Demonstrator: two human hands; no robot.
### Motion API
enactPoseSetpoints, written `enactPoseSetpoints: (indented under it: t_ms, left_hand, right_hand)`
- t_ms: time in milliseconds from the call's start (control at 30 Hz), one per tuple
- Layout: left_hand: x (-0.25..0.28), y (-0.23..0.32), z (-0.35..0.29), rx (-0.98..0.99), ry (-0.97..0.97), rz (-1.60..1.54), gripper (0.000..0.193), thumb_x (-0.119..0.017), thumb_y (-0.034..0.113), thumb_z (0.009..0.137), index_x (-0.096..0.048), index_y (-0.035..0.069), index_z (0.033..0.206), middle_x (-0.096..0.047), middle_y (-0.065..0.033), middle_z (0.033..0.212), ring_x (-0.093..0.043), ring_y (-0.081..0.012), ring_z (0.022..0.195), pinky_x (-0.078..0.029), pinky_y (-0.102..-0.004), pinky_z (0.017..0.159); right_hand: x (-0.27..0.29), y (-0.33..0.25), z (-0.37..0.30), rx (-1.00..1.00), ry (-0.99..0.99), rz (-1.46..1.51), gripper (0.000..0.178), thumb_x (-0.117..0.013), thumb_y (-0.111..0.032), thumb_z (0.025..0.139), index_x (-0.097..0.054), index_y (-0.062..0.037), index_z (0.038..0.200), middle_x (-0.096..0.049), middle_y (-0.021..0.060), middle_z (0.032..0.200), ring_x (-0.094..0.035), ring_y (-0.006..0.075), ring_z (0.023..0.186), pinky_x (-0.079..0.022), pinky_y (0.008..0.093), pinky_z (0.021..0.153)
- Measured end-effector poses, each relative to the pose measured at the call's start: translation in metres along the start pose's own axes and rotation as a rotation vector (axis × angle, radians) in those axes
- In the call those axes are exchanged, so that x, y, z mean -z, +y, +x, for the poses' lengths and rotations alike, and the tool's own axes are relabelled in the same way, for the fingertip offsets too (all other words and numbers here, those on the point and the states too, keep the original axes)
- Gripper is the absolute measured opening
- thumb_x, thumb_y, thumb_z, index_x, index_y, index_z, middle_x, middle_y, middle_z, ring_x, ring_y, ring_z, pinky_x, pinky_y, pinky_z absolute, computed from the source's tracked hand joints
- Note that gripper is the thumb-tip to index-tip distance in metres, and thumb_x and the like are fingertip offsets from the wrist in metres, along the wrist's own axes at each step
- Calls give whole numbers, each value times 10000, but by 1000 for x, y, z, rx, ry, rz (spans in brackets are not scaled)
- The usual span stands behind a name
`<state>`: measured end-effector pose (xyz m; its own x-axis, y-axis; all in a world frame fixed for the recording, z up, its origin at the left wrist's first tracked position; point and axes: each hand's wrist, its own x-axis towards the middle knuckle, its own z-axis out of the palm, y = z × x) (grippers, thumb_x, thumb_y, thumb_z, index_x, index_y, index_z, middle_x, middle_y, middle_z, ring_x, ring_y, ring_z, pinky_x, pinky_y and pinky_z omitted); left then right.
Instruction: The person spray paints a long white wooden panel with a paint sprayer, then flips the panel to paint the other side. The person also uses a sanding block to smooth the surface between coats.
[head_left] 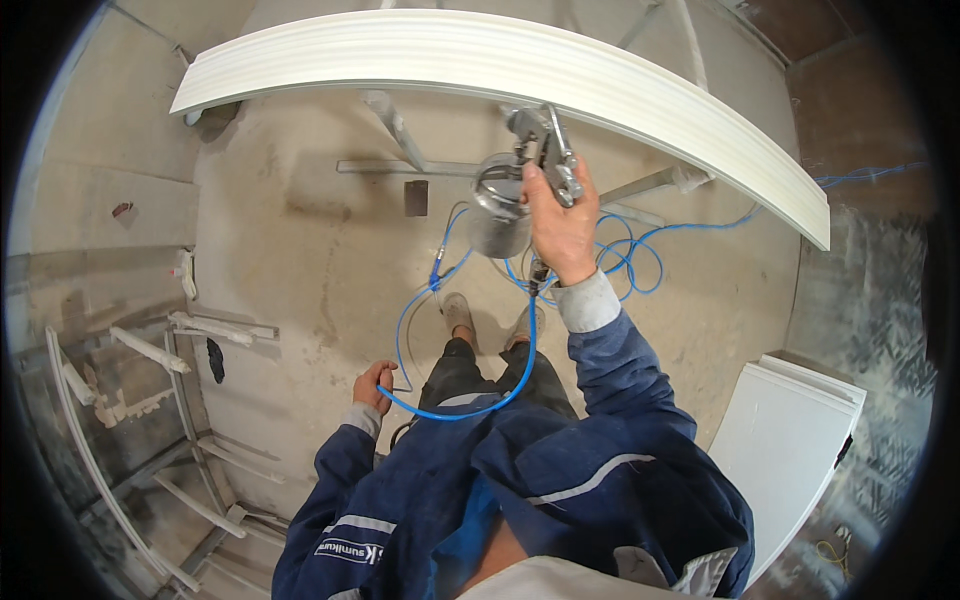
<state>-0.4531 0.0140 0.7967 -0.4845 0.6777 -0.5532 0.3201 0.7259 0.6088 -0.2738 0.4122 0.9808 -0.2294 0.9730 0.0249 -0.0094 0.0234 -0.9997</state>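
Observation:
My right hand (564, 222) is wrapped round the grip of a metal spray gun (553, 150), raised close to the near edge of a long white ribbed panel (430, 55). Below the gun's body hangs a round silver paint cup (499, 215). A blue air hose (524, 372) runs down from the gun's handle and loops across my front. At its left end my left hand (374, 386) is closed round the hose, low beside my hip.
The panel rests on a stand with wrapped legs (393, 125). Blue hose coils (632, 262) lie on the floor right of my feet. White boards (785, 440) lean at the right. A metal rack (190, 400) with wrapped bars stands at the left.

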Motion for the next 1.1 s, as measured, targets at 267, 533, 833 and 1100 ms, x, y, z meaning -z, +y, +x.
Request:
enactPoseSetpoints:
  t_ms: [267,533,833,1100]
  left_hand:
    - [-38,48,10,-125,-115,62,265,-509,245,986,-705,96,1087,-624,-106,665,-645,-260,637,-505,-387,627]
    - [-78,117,21,-220,-292,132,254,-503,221,982,-687,87,1094,-622,-130,673,-655,-288,641,-500,-391,625]
    - [-116,186,12,-418,-361,184,236,-519,227,983,-689,102,1087,-655,-138,703,-667,-318,649,-512,-411,625]
    - [-128,184,7,-412,-369,141,249,-517,252,985,-688,106,1091,-689,-169,762,-691,-360,700,-531,-428,657]
  right_hand:
    - [138,10,-4,50,310,-199,270,-669,-119,968,-586,0,1195,-647,41,939,-577,109,836,-496,291,741]
    - [266,9,-22,118,577,-271,181,-664,-79,969,-584,-16,1118,-585,-21,838,-515,53,720,-439,247,619]
    - [389,4,-42,195,838,-517,238,-681,-97,958,-574,-4,1150,-604,27,889,-552,112,773,-479,287,690]
    - [381,-5,-51,185,857,-727,264,-678,-126,965,-578,0,1174,-607,39,897,-549,128,793,-481,298,729]
